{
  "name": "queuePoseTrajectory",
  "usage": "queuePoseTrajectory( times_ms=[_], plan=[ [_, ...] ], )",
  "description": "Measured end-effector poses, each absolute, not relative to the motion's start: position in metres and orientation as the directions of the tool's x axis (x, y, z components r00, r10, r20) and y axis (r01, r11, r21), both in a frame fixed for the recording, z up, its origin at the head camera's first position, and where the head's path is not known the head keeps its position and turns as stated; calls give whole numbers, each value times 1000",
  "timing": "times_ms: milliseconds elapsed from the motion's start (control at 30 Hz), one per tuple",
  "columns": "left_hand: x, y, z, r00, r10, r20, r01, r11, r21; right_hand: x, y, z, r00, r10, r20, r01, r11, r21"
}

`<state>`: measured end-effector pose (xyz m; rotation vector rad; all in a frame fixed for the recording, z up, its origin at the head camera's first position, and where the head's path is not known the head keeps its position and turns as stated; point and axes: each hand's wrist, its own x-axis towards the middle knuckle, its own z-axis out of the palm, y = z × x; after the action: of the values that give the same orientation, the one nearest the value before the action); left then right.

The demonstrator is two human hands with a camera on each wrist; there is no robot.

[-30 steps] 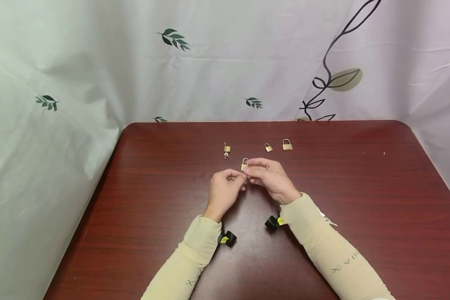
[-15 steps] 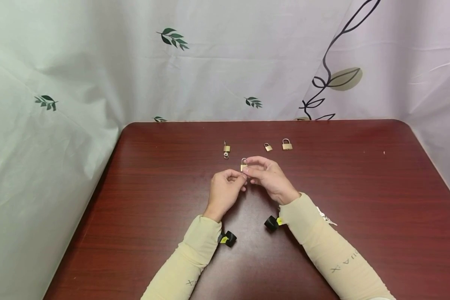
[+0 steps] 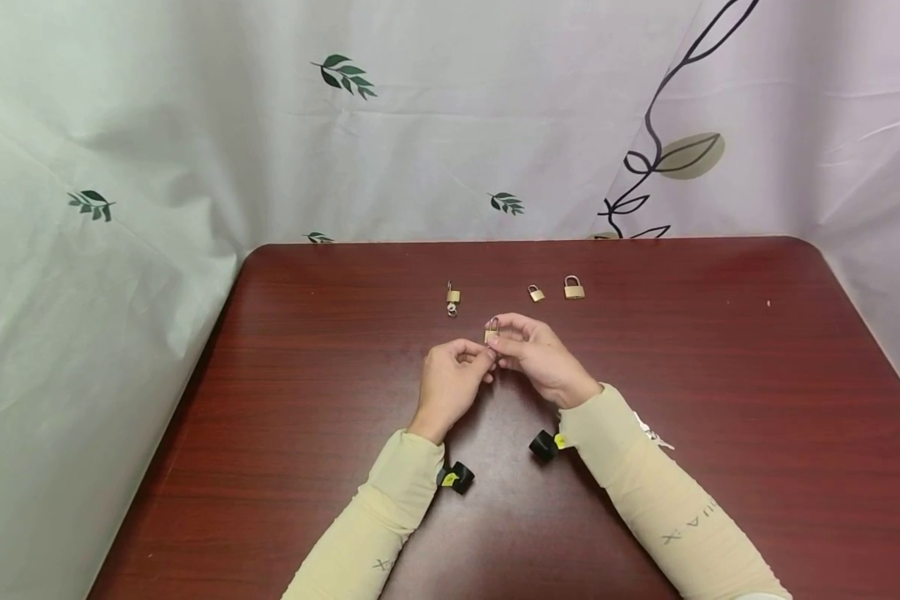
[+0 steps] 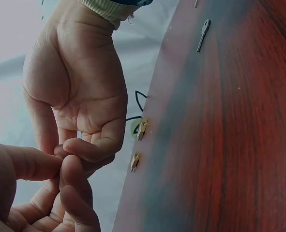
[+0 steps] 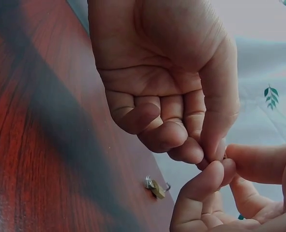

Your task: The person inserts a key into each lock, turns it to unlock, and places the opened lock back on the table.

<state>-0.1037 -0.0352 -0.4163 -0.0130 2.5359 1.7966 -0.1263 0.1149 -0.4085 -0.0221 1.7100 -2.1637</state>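
In the head view my right hand (image 3: 543, 358) pinches a small brass padlock (image 3: 491, 335) between thumb and fingers, its shackle pointing up. My left hand (image 3: 453, 379) meets it from below, thumb and forefinger pinched together at the padlock's lower end. What the left fingertips grip is a tiny piece, almost wholly covered by them. From the left wrist, the left fingers (image 4: 29, 164) close in against the right fingertips (image 4: 75, 147), which hide the padlock. The right wrist view likewise shows both hands' fingertips pressed together.
Behind the hands lie a brass padlock with its shackle raised and a ring at its base (image 3: 453, 297), a small padlock (image 3: 536, 293) and a larger one (image 3: 573, 288). Silvery keys (image 3: 654, 433) lie beside the right sleeve. A curtain hangs beyond the table (image 3: 307, 333).
The padlock in the right hand has shifted slightly and turned a little, its shackle now overlapping the forefinger. Both hands stay almost in place; the padlocks on the table have not moved.
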Motion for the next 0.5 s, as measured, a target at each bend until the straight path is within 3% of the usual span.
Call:
queuePoseTrajectory(
  times_ms=[500],
  plan=[
    [-104,-34,-419,-999,15,-32,-25,357,934,-127,112,-408,-930,-250,-269,311,-144,-940]
  ],
)
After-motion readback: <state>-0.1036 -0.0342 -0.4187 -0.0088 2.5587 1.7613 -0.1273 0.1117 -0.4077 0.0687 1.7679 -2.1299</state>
